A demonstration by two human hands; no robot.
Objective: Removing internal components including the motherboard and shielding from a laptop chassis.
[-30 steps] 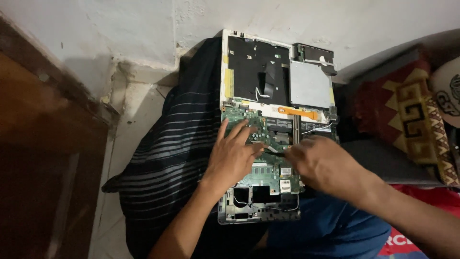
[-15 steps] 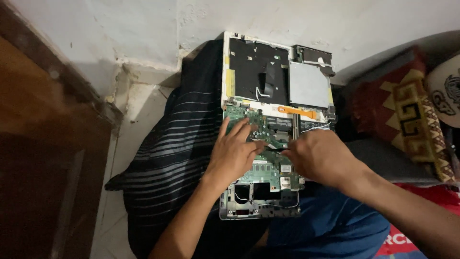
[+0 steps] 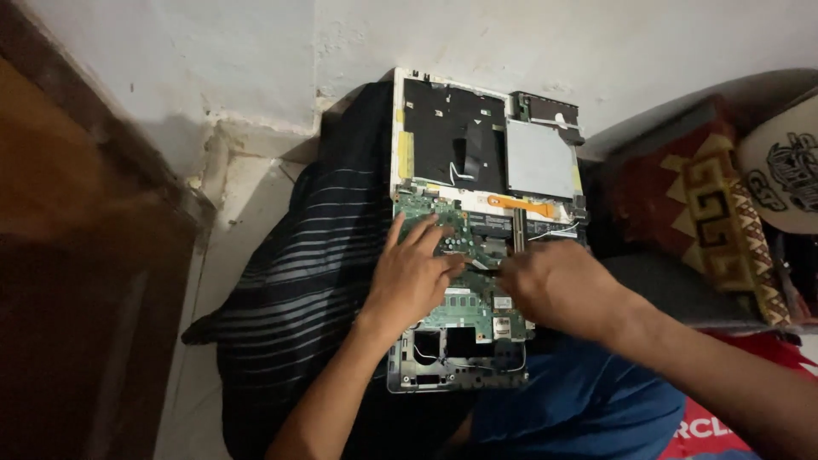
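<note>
Head view looks down on an opened laptop chassis (image 3: 460, 366) resting on the person's lap, over blue shorts (image 3: 579, 409) and a dark striped cloth (image 3: 290, 290). Left hand (image 3: 413, 277) lies flat on the green motherboard (image 3: 452, 311), fingers (image 3: 426, 232) spread and holding nothing. Right hand (image 3: 554, 285) is curled just beside it over the board's middle; whether its fingers pinch anything cannot be told. Farther off sit a black shielded panel (image 3: 452, 140), a silver drive (image 3: 539, 160) and an orange ribbon cable (image 3: 520, 204). A patterned cushion (image 3: 707, 213) lies to the right.
</note>
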